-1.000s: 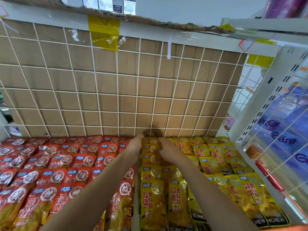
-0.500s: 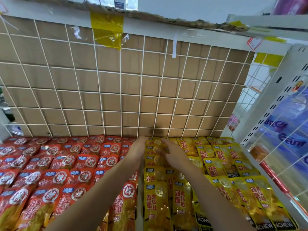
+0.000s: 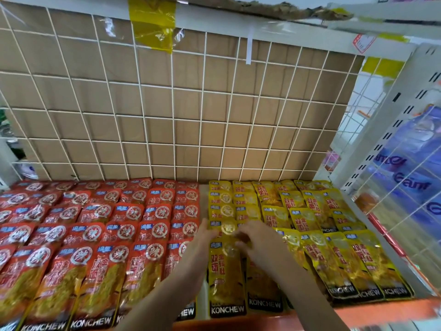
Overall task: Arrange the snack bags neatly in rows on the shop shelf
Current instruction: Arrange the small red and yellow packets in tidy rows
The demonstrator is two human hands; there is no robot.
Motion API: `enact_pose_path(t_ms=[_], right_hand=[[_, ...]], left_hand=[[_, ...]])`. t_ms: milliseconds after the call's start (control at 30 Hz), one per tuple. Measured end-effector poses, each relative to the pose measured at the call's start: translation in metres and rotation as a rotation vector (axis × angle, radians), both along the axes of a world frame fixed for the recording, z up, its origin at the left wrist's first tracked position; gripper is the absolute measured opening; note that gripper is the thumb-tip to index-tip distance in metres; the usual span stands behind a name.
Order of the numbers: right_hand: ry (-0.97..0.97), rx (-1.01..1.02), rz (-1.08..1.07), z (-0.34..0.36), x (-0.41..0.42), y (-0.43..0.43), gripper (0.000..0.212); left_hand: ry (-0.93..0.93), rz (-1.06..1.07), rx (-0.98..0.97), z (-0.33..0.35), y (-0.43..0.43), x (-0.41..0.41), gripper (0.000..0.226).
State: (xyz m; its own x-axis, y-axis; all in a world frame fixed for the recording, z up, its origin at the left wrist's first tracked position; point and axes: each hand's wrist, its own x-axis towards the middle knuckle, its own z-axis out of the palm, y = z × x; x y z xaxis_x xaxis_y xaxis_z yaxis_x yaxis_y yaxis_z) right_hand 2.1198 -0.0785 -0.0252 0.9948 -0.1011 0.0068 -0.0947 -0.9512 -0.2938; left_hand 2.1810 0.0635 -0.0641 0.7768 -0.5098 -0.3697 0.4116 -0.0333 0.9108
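Yellow snack bags (image 3: pixel 281 216) lie in overlapping rows on the right half of the shelf, and red snack bags (image 3: pixel 100 225) fill the left half. My left hand (image 3: pixel 202 237) rests with straight fingers against the left edge of the leftmost yellow column (image 3: pixel 224 211). My right hand (image 3: pixel 254 240) lies over the same column and the one beside it, just above the front yellow bag (image 3: pixel 225 278). Its fingers are blurred by motion, so its grip is unclear.
A white wire grid backed with brown cardboard (image 3: pixel 167 120) closes the back of the shelf. On the right stands a white slotted upright (image 3: pixel 381 130) with a wire side panel (image 3: pixel 405 211); blue packs (image 3: pixel 415 168) show behind it. An orange shelf lip (image 3: pixel 358 311) runs along the front.
Both hands have drawn back from the rear of the yellow column toward the front rows. The camera has tilted up slightly.
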Motion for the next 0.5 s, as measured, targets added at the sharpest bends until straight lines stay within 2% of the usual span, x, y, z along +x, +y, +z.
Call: enact_pose_path(t_ms=[67, 300, 400, 500], right_hand=[[-0.018, -0.008, 0.002, -0.003, -0.002, 0.002, 0.029], [-0.110, 0.081, -0.099, -0.013, 0.002, 0.009, 0.016], [-0.123, 0.116, -0.127, -0.015, 0.002, 0.011, 0.014], [-0.116, 0.123, -0.134, -0.014, 0.003, 0.011, 0.014]], left_hand=[[0.033, -0.007, -0.040, -0.004, 0.004, -0.014, 0.079], [0.022, 0.030, -0.095, -0.003, 0.006, -0.025, 0.055], [0.081, 0.110, -0.057, -0.010, 0.004, -0.030, 0.082], [0.061, 0.143, -0.008, -0.011, 0.002, -0.033, 0.081]])
